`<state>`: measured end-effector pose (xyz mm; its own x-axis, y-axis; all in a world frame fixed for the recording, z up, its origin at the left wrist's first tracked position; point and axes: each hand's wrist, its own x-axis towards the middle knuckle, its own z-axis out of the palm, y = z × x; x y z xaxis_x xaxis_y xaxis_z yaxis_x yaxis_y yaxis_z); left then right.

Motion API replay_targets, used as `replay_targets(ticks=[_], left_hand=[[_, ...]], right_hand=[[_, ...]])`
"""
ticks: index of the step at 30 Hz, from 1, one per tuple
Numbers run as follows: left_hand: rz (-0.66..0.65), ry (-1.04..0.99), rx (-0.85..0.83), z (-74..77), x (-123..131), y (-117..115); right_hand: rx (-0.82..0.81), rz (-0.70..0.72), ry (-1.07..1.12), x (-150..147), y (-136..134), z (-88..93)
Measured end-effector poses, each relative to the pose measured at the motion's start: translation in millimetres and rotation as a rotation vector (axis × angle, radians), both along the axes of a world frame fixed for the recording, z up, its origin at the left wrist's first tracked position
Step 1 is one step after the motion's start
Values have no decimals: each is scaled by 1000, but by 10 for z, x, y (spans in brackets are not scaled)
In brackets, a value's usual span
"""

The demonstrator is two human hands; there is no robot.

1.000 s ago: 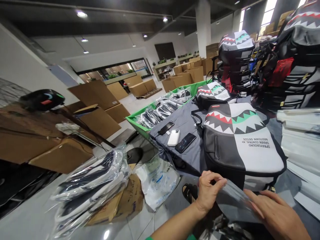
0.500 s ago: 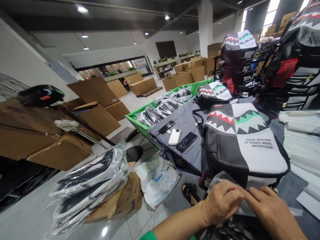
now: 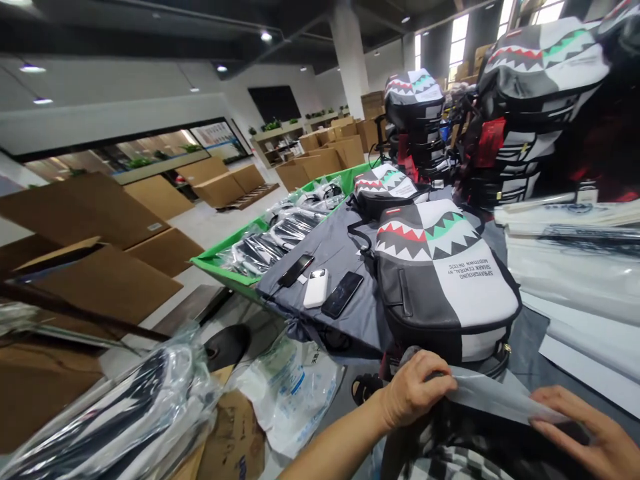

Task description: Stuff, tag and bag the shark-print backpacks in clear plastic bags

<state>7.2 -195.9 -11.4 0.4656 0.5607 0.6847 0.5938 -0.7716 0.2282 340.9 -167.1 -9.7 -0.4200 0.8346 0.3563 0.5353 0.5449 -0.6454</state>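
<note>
My left hand (image 3: 415, 393) is closed, pinching the edge of a clear plastic bag (image 3: 493, 399) at the bottom of the view. My right hand (image 3: 593, 433) grips the bag's other side, fingers curled under it. Below the bag lies a dark checked item (image 3: 450, 460), partly hidden. Just beyond my hands sits a black and white backpack (image 3: 445, 280) printed with a shark mouth, flat on the grey-covered table (image 3: 350, 313).
Two phones (image 3: 343, 293) and a white power bank (image 3: 316, 288) lie on the table. A green bin (image 3: 215, 267) holds bagged goods. Stacked white bags (image 3: 575, 267) are on the right, more backpacks (image 3: 530, 87) behind. Bagged items (image 3: 125, 413) and cardboard boxes fill the left floor.
My hands have drawn apart, stretching the plastic bag between them. The view has swung left and down, so the table and backpack sit further left in frame.
</note>
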Motion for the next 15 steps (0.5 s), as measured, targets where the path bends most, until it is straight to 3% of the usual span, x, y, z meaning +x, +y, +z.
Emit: replay_targets(ticks=[3,5,9,12,15], left_hand=[[1,-100,46,8,30,-6],[-1,-170,74,50,59,-8],[32,-230,169,148,124,-22],[67,-191,205,195,169,-37],[111,-107,235,218,215,-51]], right_hand=[[-323,-72,205,-47,15,64],[-367,-195,281,-144,38,101],[-160,-364,310,-345,172,110],[13,-301,326,-457,367,130],[64,-212,329,-559,592,170]])
